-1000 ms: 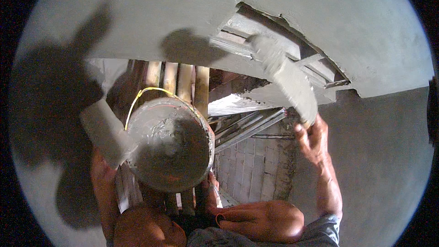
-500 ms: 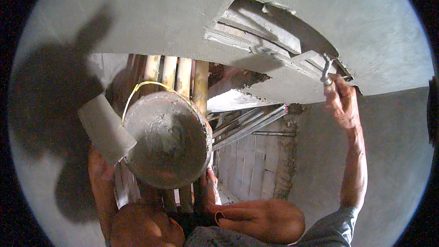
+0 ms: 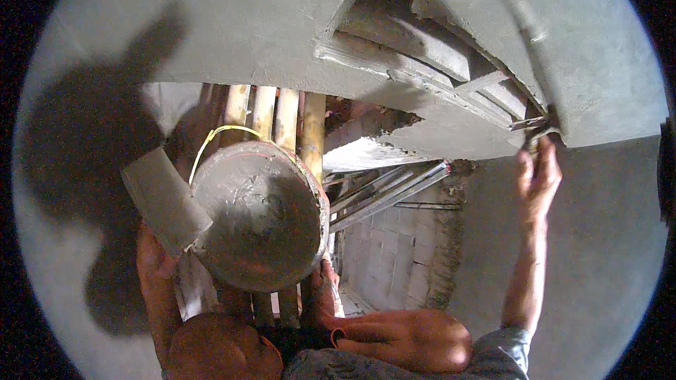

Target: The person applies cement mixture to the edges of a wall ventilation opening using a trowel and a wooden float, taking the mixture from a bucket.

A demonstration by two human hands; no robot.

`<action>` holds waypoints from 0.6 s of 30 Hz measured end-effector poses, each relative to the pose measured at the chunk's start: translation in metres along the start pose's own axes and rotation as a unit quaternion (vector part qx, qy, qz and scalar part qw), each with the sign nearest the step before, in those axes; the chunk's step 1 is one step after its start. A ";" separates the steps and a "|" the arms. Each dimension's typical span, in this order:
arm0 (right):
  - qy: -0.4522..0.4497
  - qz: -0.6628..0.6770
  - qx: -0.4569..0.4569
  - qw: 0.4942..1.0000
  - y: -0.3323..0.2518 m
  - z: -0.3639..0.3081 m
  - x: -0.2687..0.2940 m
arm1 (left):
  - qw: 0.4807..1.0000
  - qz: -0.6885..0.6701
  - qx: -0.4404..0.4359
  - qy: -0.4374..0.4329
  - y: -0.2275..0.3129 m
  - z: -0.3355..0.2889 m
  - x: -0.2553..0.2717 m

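Observation:
My right hand (image 3: pixel 539 179) is raised at the right, fingers closed round the handle of a small trowel (image 3: pixel 543 131). The trowel's blade is against or very near the grey plastered surface, at the lower right end of a long recess (image 3: pixel 405 35). At the left, my left hand (image 3: pixel 156 259) grips the lower end of a flat, rectangular mortar-smeared board (image 3: pixel 165 197), its fingers partly hidden. The board's inner edge overlaps the rim of a round bucket (image 3: pixel 320 197) with a yellow handle. Wet grey mortar (image 3: pixel 257 204) fills the bucket.
Pale bamboo poles (image 3: pixel 287 119) stand side by side behind the bucket. Metal channels (image 3: pixel 394 193) slant in front of a block wall (image 3: pixel 373 253). A smooth grey wall (image 3: pixel 598 239) rises at the right. My bent knees and one foot (image 3: pixel 327 285) are close below the bucket.
My right hand has moved right and slightly down with the trowel, whose blade has turned from pointing upward to lying sideways. My left hand and the board have barely moved.

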State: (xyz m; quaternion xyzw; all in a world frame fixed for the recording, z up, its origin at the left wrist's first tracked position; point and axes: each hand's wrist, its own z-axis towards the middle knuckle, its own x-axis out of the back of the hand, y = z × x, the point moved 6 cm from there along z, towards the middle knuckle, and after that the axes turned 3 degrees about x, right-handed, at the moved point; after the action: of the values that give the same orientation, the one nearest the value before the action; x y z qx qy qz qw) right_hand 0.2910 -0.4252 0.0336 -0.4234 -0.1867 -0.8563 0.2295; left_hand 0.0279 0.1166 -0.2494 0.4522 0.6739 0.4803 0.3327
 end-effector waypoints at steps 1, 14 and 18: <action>-0.018 0.000 0.011 1.000 -0.019 -0.003 -0.008 | 1.000 0.001 0.000 0.000 0.000 0.000 0.001; -0.031 -0.002 -0.010 0.999 -0.040 0.021 -0.061 | 1.000 0.014 0.016 0.021 -0.003 -0.011 0.006; -0.025 -0.012 0.002 1.000 -0.048 0.033 -0.056 | 0.999 0.004 0.020 0.024 -0.004 -0.014 0.008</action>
State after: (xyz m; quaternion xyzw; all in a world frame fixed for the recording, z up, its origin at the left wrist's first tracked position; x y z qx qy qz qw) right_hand 0.3152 -0.3551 0.0015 -0.4420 -0.1987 -0.8478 0.2152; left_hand 0.0113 0.1183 -0.2484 0.4494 0.6899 0.4785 0.3052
